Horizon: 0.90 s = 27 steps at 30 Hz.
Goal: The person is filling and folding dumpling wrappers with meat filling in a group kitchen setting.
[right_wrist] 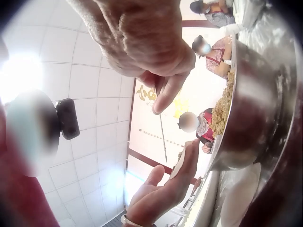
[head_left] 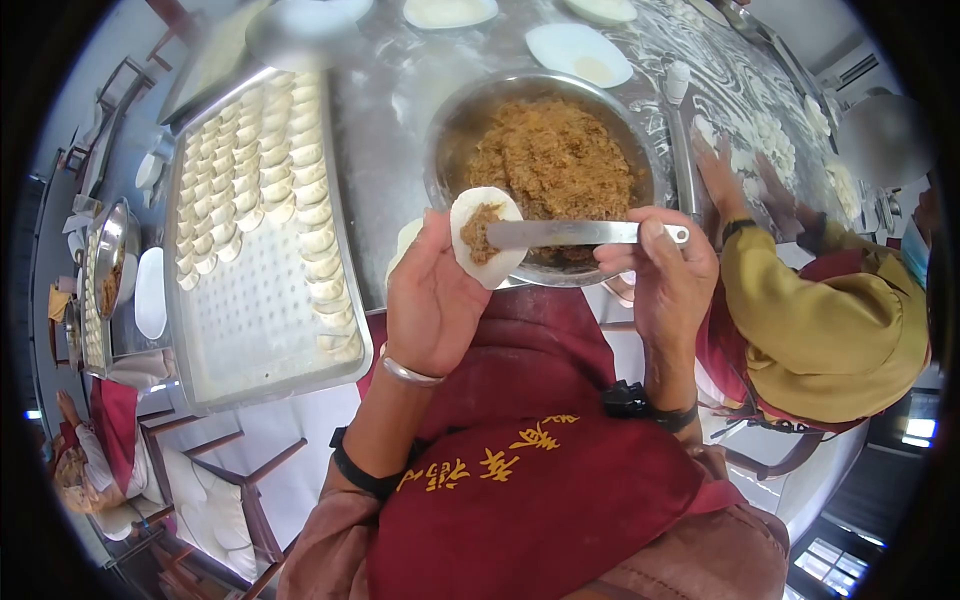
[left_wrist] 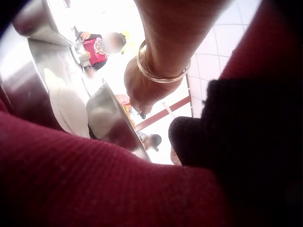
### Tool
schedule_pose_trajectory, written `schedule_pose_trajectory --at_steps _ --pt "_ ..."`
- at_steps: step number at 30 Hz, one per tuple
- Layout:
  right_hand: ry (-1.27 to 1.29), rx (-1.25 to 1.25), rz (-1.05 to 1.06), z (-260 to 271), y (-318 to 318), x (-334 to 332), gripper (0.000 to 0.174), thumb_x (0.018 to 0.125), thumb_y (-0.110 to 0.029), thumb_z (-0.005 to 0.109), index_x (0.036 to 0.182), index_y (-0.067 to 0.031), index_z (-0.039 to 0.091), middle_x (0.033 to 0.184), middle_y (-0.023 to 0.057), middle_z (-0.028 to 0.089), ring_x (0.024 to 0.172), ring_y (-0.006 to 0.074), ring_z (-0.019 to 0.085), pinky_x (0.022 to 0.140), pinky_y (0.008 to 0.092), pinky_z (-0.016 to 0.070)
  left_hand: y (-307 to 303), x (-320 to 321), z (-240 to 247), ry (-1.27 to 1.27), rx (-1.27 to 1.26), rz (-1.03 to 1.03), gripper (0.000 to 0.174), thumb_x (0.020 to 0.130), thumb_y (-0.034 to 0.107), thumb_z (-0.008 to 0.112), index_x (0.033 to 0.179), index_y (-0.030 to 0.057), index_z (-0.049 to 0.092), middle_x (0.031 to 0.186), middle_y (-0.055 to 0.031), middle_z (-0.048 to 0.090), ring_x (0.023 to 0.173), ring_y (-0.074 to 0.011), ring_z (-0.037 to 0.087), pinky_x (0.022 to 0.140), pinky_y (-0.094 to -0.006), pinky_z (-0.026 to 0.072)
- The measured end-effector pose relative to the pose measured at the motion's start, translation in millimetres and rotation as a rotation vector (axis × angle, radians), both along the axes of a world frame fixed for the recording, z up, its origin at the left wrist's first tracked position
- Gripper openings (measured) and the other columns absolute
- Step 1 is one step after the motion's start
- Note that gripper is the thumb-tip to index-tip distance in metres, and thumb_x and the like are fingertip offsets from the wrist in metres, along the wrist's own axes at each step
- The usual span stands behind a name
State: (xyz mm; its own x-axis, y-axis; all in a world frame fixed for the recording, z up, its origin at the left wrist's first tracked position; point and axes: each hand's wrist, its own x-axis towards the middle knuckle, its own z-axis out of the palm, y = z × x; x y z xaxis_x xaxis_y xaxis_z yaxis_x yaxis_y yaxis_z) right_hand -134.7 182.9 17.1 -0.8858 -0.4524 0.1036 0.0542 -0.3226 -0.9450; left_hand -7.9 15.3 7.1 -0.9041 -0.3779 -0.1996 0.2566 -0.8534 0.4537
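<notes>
A round dough wrapper (head_left: 492,272) lies on the fingers of my left hand (head_left: 428,305), palm up, thumb held apart from the fingers in the right wrist view. Brown filling (head_left: 482,240) sits in the wrapper's middle. My right hand (head_left: 672,275) pinches the end of a flat metal spatula (head_left: 570,233) between thumb and fingers. Its blade tip is right at the filling. Just beyond both hands is a steel bowl (head_left: 440,140) with a large mound of shredded brown filling (head_left: 560,150). More pale wrappers (head_left: 404,246) show partly behind my left hand.
To the left, a perforated metal tray (head_left: 250,345) bears rows of folded dumplings (head_left: 318,235). White plates (head_left: 570,48) stand past the bowl. On the right, a person in olive sleeves (head_left: 810,310) has hands on the floured table (head_left: 735,60). Chairs (head_left: 215,495) stand behind at left.
</notes>
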Motion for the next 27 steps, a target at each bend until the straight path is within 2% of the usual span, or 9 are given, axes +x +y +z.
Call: schedule_pose_trajectory --at_steps 3,8,13,17,20,22,24,25,27 --pt "-0.025 0.014 0.121 -2.2 -1.4 2.2 0.021 0.097 -0.010 0.056 0.103 0.0099 0.061 0.087 0.0178 0.067 0.068 0.0290 0.072 0.060 0.0337 0.0609 -0.2 0.4 -0.4 0.009 0.006 -0.015 0.053 0.107 0.039 0.031 0.137 -0.0024 0.044 0.138 -0.0161 0.053 0.128 -0.0275 0.050 0.109 -0.0430 0.0389" --pt "-0.037 0.062 0.040 -7.6 -6.2 -5.8 0.021 0.096 -0.010 0.057 0.103 0.0095 0.061 0.085 0.0185 0.068 0.068 0.0288 0.072 0.058 0.0335 0.0602 3.0 5.0 4.4 0.032 -0.011 -0.035 0.047 0.107 0.034 0.032 0.134 -0.0022 0.045 0.135 -0.0136 0.054 0.126 -0.0258 0.051 0.109 -0.0422 0.0393" --pt "-0.085 0.028 -0.026 2.6 -1.3 -13.8 0.020 0.094 -0.005 0.054 0.104 0.0108 0.060 0.088 0.0200 0.068 0.065 0.0289 0.071 0.056 0.0331 0.0596 0.6 5.2 -2.4 -0.005 -0.012 -0.007 0.054 0.107 0.039 0.031 0.138 -0.0037 0.042 0.140 -0.0175 0.051 0.131 -0.0291 0.048 0.111 -0.0446 0.0373" --pt "-0.077 0.083 -0.058 1.2 -3.5 -11.1 0.021 0.095 -0.009 0.056 0.102 0.0101 0.061 0.085 0.0157 0.067 0.067 0.0261 0.071 0.059 0.0315 0.0589 5.3 2.8 -2.5 0.022 0.000 -0.036 0.048 0.107 0.033 0.033 0.137 -0.0022 0.044 0.139 -0.0140 0.051 0.130 -0.0264 0.049 0.111 -0.0426 0.0378" --pt "0.104 0.072 -0.272 12.6 19.1 -23.9 0.020 0.095 -0.009 0.057 0.102 0.0085 0.062 0.085 0.0151 0.067 0.067 0.0238 0.071 0.059 0.0296 0.0577 1.1 5.2 -11.1 0.015 0.015 -0.036 0.046 0.106 0.030 0.036 0.137 -0.0025 0.044 0.139 -0.0150 0.051 0.130 -0.0281 0.049 0.111 -0.0437 0.0382" --pt "0.192 0.190 -0.398 14.6 38.0 -33.2 0.019 0.095 -0.010 0.057 0.102 0.0074 0.063 0.086 0.0130 0.068 0.066 0.0210 0.071 0.060 0.0273 0.0558 -1.5 7.2 -14.0 -0.020 0.015 -0.023 0.049 0.106 0.033 0.036 0.139 -0.0037 0.041 0.142 -0.0186 0.048 0.133 -0.0325 0.046 0.113 -0.0466 0.0373" --pt "0.315 0.285 -0.492 7.7 46.6 -38.4 0.019 0.095 -0.011 0.058 0.100 0.0071 0.064 0.085 0.0115 0.068 0.066 0.0200 0.070 0.060 0.0263 0.0545 -1.2 5.8 -16.4 -0.010 0.024 -0.029 0.045 0.106 0.027 0.038 0.139 -0.0029 0.041 0.142 -0.0184 0.049 0.132 -0.0314 0.047 0.113 -0.0468 0.0378" --pt "0.374 0.366 -0.511 0.5 47.5 -39.9 0.017 0.095 -0.011 0.059 0.099 0.0041 0.065 0.083 0.0106 0.069 0.073 0.0206 0.071 0.064 0.0287 0.0538 0.0 4.5 -16.6 -0.010 0.023 -0.028 0.043 0.106 0.025 0.038 0.139 -0.0026 0.041 0.142 -0.0182 0.049 0.132 -0.0310 0.047 0.113 -0.0467 0.0376" --pt "0.578 0.691 -0.506 -16.0 47.0 -42.0 0.015 0.094 -0.012 0.060 0.099 0.0013 0.066 0.082 0.0122 0.069 0.078 0.0215 0.071 0.067 0.0312 0.0533 2.0 1.9 -16.1 0.006 0.018 -0.040 0.041 0.106 0.023 0.039 0.139 -0.0023 0.041 0.141 -0.0179 0.049 0.132 -0.0303 0.047 0.113 -0.0463 0.0375"
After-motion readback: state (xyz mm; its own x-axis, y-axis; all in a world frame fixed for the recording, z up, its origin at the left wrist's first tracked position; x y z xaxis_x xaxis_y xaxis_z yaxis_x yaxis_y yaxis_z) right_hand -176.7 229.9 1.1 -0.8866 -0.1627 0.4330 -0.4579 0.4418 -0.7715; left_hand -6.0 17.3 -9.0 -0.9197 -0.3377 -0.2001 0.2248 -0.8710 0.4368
